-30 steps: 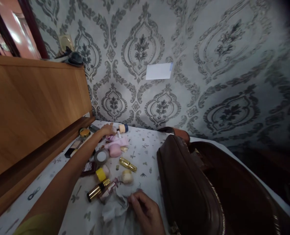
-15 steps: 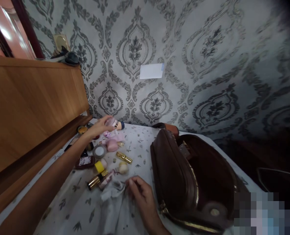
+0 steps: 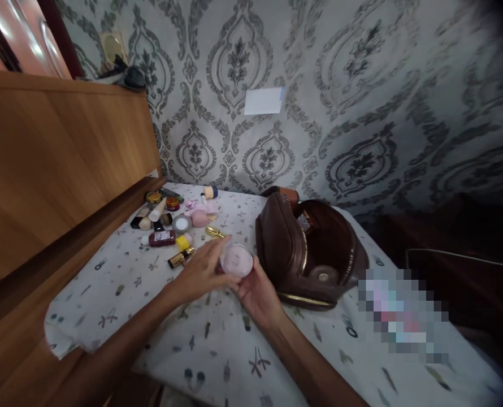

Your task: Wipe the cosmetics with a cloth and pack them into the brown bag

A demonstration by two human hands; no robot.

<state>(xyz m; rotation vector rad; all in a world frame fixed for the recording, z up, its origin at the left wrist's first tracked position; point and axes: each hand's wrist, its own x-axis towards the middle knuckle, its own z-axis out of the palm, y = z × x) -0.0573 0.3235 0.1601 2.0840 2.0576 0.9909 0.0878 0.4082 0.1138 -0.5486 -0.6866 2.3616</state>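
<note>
Compared with half a second earlier, the left hand (image 3: 200,271) has withdrawn from the far group of cosmetics near the wall and brought the round pale-pink container (image 3: 237,260) to the near side. The right hand (image 3: 257,294), previously at a white cloth, now meets the left hand at the container, which is held above the patterned tablecloth (image 3: 120,308), left of the open brown handbag (image 3: 279,237). The container's flat round face is tilted upward. The left forearm extends from the near left, with thumb and fingers clamped on the container's left rim. The right forearm extends from the near right, palm turned upward, thumb at the right edge; its other fingers are partly hidden, so their closure cannot be told.
</note>
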